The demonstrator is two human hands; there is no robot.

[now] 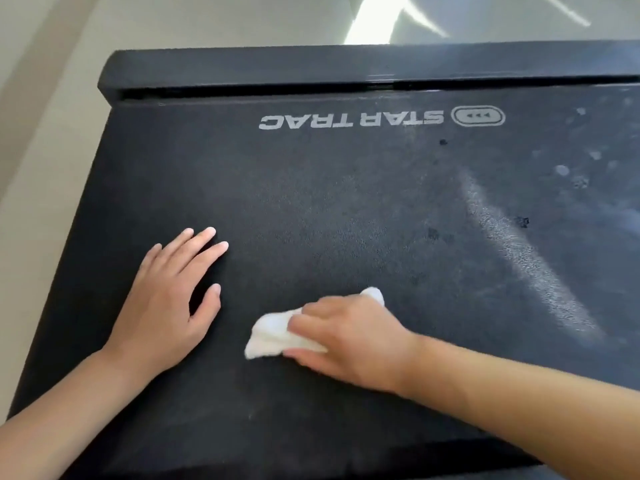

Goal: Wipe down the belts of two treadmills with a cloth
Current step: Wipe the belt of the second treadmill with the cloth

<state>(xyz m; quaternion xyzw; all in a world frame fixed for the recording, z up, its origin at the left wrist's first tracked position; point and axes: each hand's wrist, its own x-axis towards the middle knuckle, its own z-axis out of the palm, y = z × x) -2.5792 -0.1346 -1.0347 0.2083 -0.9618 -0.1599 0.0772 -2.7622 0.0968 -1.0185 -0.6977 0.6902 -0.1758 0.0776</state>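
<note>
A black treadmill belt (pixel 329 209) fills the view, with white "STAR TRAC" lettering upside down near its far end. My right hand (pixel 349 337) holds a bunched white cloth (pixel 273 336) down on the belt at lower centre, fingers curled over it. My left hand (pixel 169 303) rests flat on the belt to the left of the cloth, fingers spread and straight. Pale dusty smears and spots mark the right side of the belt.
The treadmill's black end cover (pixel 242 69) runs across the far edge of the belt, with a narrow gap below it. Pale tiled floor (pixel 52 98) lies beyond and to the left, with bright light reflections at the top.
</note>
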